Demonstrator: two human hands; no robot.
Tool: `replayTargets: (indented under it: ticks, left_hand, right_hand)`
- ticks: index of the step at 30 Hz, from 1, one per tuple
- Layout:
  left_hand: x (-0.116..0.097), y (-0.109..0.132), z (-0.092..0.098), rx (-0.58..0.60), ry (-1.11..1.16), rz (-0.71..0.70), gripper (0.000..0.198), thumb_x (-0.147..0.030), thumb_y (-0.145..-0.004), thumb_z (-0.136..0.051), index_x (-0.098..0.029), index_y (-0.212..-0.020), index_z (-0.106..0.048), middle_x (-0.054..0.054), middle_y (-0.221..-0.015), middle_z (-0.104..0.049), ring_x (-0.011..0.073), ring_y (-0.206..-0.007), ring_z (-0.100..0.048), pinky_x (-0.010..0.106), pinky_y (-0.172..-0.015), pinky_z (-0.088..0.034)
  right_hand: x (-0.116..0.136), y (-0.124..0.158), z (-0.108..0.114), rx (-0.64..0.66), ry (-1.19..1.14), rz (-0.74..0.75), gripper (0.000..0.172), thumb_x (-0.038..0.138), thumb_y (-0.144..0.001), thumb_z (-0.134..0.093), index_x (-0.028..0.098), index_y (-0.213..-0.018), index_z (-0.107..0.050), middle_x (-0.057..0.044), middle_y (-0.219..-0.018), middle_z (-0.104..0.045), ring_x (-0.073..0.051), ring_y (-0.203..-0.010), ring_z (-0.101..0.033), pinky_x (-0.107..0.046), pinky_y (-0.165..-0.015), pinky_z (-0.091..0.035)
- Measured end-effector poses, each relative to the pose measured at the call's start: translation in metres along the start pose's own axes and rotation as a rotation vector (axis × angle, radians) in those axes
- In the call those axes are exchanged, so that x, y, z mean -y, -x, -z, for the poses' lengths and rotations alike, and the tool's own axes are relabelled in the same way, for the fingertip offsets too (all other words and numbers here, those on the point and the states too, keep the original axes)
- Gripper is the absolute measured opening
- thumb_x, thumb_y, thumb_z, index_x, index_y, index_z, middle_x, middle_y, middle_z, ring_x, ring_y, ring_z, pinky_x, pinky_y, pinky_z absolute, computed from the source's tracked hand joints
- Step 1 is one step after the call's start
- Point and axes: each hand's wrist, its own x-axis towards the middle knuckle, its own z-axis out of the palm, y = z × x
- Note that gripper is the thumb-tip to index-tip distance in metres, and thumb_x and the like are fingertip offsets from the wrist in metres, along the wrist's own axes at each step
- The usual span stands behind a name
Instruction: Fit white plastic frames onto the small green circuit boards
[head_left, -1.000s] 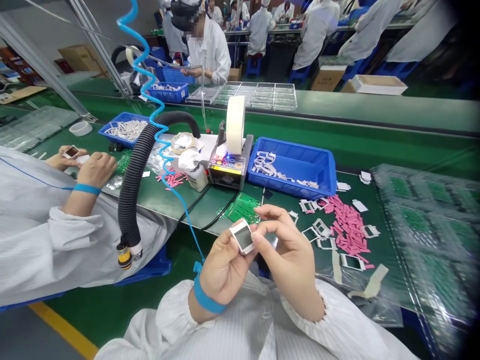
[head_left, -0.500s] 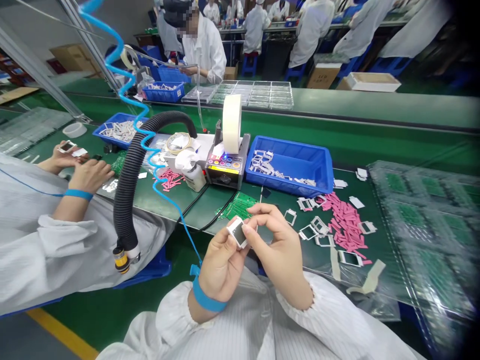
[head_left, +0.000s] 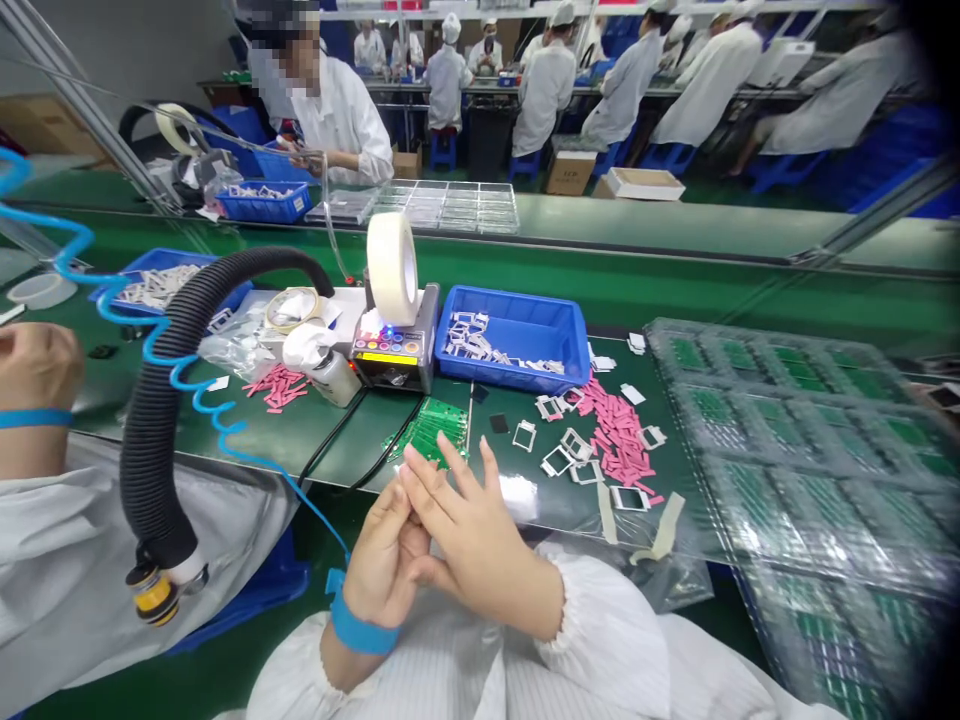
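Observation:
My left hand [head_left: 379, 565], with a blue strap on its wrist, is closed in front of my body. Its thumb and fingers pinch the small white-framed screen, which is now almost wholly hidden behind my right hand. My right hand [head_left: 476, 535] lies across the left fingertips with its own fingers stretched and spread. Just beyond the hands is a stack of green circuit boards [head_left: 433, 425]. To their right lie a small dark square [head_left: 499, 423] and several white frames [head_left: 524, 434], beside a pile of pink strips [head_left: 619, 430].
A blue bin [head_left: 559, 340] holding white frames stands behind, next to a tape dispenser [head_left: 394, 372] and a white bottle [head_left: 336, 382]. Clear trays [head_left: 795, 440] of boards fill the right. A black hose [head_left: 142, 440] arches at left, near a co-worker's hand [head_left: 41, 370].
My right hand has gone from pinching at the screen to lying spread over it, hiding it. The view has swung right, so the bench appears further left.

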Motion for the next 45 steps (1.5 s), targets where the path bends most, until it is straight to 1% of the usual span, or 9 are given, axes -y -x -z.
replayTargets:
  ticks: [6,12,15,20,26,30,35,42,45]
  left_hand:
    - [0.016,-0.009,0.014,0.019,-0.078,0.008,0.015,-0.024,-0.077,-0.065,-0.020,-0.090,-0.070,0.005,-0.099,-0.072,0.0147,-0.091,-0.066,0.023,-0.085,-0.049]
    - [0.009,-0.018,0.040,-0.027,-0.058,-0.025,0.016,-0.022,-0.077,-0.065,-0.013,-0.090,-0.069,0.010,-0.092,-0.073,0.0184,-0.088,-0.067,0.038,-0.095,-0.047]
    - [-0.001,-0.018,0.050,-0.093,-0.060,-0.050,0.016,-0.020,-0.077,-0.065,-0.014,-0.091,-0.067,0.009,-0.093,-0.073,0.0209,-0.092,-0.067,0.039,-0.093,-0.048]
    - [-0.012,-0.016,0.054,-0.138,-0.206,-0.108,0.021,-0.021,-0.073,-0.069,-0.013,-0.093,-0.069,0.010,-0.091,-0.072,0.0174,-0.079,-0.068,0.028,-0.075,-0.053]
    - [-0.023,-0.018,0.040,0.027,-0.630,-0.315,0.019,-0.014,-0.065,-0.073,-0.017,-0.084,-0.075,0.009,-0.098,-0.069,0.0176,-0.082,-0.062,0.023,-0.072,-0.049]
    - [-0.024,-0.017,0.020,0.216,-0.803,-0.384,0.031,-0.009,-0.062,-0.073,-0.018,-0.092,-0.074,0.009,-0.094,-0.069,0.0210,-0.091,-0.060,0.025,-0.081,-0.046]
    - [-0.017,-0.009,-0.009,0.422,-0.619,-0.328,0.056,-0.003,-0.059,-0.074,-0.021,-0.111,-0.066,0.008,-0.089,-0.071,0.0204,-0.081,-0.062,0.027,-0.074,-0.046]
    - [-0.001,-0.004,-0.024,0.473,-0.143,-0.033,0.052,-0.035,-0.051,-0.084,-0.021,-0.096,-0.064,-0.002,-0.069,-0.062,0.0075,-0.053,-0.051,0.017,-0.049,-0.039]
    - [0.006,-0.003,-0.023,0.407,-0.094,0.046,0.042,-0.040,-0.052,-0.083,-0.017,-0.084,-0.067,-0.001,-0.067,-0.064,0.0085,-0.055,-0.054,0.019,-0.051,-0.041]
  right_hand:
    - [-0.005,0.007,-0.008,0.113,-0.046,-0.081,0.073,0.061,-0.087,-0.036,0.016,-0.144,-0.027,-0.013,-0.151,-0.024,-0.040,-0.137,-0.016,-0.071,-0.100,-0.014]
    - [-0.047,-0.010,-0.009,0.118,-0.078,-0.401,0.037,0.041,-0.094,-0.039,0.018,-0.117,-0.056,-0.011,-0.113,-0.063,-0.024,-0.104,-0.056,-0.044,-0.092,-0.038]
    - [-0.057,-0.023,-0.023,0.114,-0.028,-0.470,0.025,0.039,-0.084,-0.058,0.015,-0.090,-0.063,-0.014,-0.094,-0.063,-0.029,-0.092,-0.057,-0.043,-0.079,-0.040]
    - [-0.062,-0.032,-0.046,0.053,-0.088,-0.523,0.010,0.026,-0.079,-0.065,0.017,-0.078,-0.060,-0.011,-0.090,-0.059,-0.028,-0.090,-0.055,-0.040,-0.076,-0.037]
    - [-0.083,-0.022,-0.028,-0.102,-0.414,-0.569,0.012,0.023,-0.084,-0.053,0.019,-0.072,-0.055,-0.004,-0.077,-0.060,-0.016,-0.066,-0.057,-0.029,-0.061,-0.041]
    - [-0.069,-0.006,0.003,-0.229,-0.797,-0.596,0.020,0.039,-0.087,-0.048,0.021,-0.078,-0.050,-0.004,-0.087,-0.064,-0.011,-0.050,-0.055,-0.025,-0.044,-0.040]
    - [-0.037,0.010,0.026,-0.395,-1.487,-0.452,0.029,0.049,-0.073,-0.068,0.023,-0.075,-0.055,-0.002,-0.077,-0.065,-0.015,-0.063,-0.059,-0.026,-0.054,-0.049]
    - [-0.022,0.021,0.036,-0.418,-1.480,-0.146,0.002,0.024,-0.080,-0.065,0.024,-0.081,-0.063,-0.003,-0.086,-0.068,-0.013,-0.071,-0.062,-0.023,-0.058,-0.052]
    - [-0.026,0.022,0.048,-0.477,-1.354,-0.093,0.016,0.013,-0.082,-0.060,0.026,-0.091,-0.063,-0.004,-0.097,-0.068,-0.014,-0.085,-0.064,-0.024,-0.068,-0.054]
